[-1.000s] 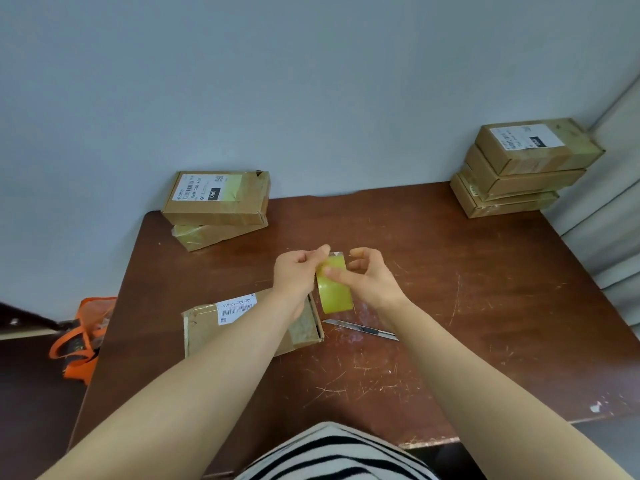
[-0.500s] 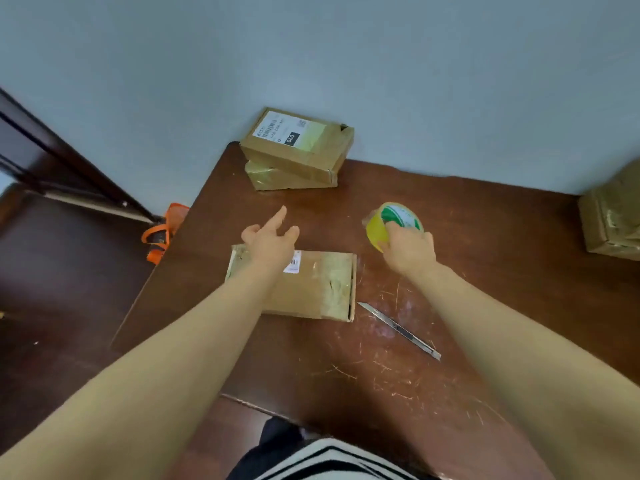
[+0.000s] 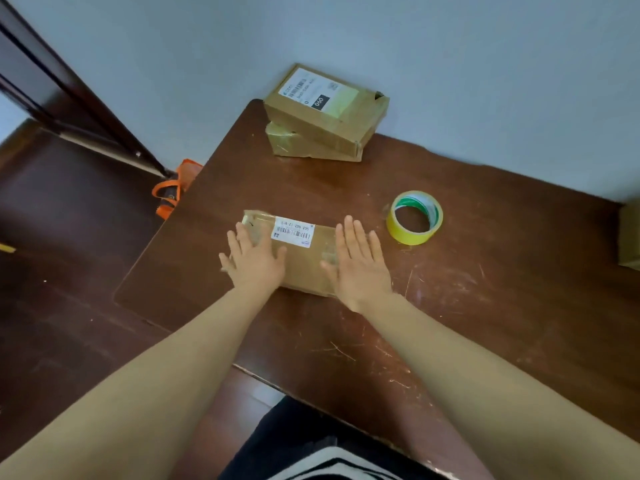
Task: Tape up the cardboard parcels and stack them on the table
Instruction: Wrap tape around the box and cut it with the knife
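Note:
A flat cardboard parcel point(image 3: 301, 258) with a white barcode label lies on the brown table point(image 3: 485, 306) near its left edge. My left hand point(image 3: 254, 259) lies flat on the parcel's left end, fingers straight. My right hand point(image 3: 358, 263) lies flat over its right end, fingers straight too. A yellow tape roll point(image 3: 414, 217) lies flat on the table just right of the parcel, touched by neither hand. A stack of two taped parcels point(image 3: 323, 114) sits at the table's far left corner against the wall.
Part of another parcel point(image 3: 630, 237) shows at the right edge. An orange bag point(image 3: 173, 190) lies on the dark floor left of the table. A dark door frame point(image 3: 69, 98) runs at the upper left. The knife is hidden from view.
My right hand has set the tape roll down and moved onto the parcel's right end. My left hand has come down flat on the left end. The view has swung further left.

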